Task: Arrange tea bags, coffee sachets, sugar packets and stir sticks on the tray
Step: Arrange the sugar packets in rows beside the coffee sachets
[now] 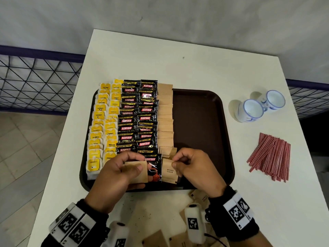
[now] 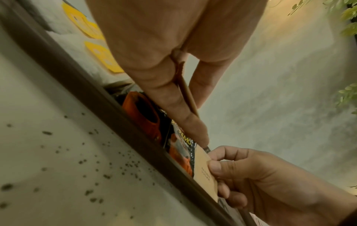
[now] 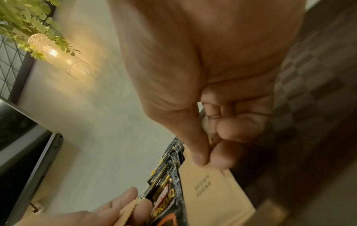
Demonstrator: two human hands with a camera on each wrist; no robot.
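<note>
On the brown tray (image 1: 199, 122) lie columns of yellow tea bags (image 1: 105, 125), black coffee sachets (image 1: 138, 118) and brown sugar packets (image 1: 165, 114). My left hand (image 1: 137, 170) grips a small stack of sugar packets (image 1: 136, 172) over the tray's front; from the left wrist they show edge-on (image 2: 188, 97). My right hand (image 1: 173, 162) pinches the top edge of one sugar packet (image 1: 170, 172) that lies at the near end of the sugar column, beside the nearest coffee sachet (image 3: 168, 198). That pinch (image 3: 208, 163) sits on the packet (image 3: 212, 191). Red-striped stir sticks (image 1: 270, 155) lie on the table, right of the tray.
Two white-and-blue cups (image 1: 258, 107) lie on their sides right of the tray. Loose sugar packets (image 1: 199, 196) are scattered on the table in front of the tray, near my wrists. The tray's right half is bare. Dark specks dot the table by the tray rim (image 2: 115, 116).
</note>
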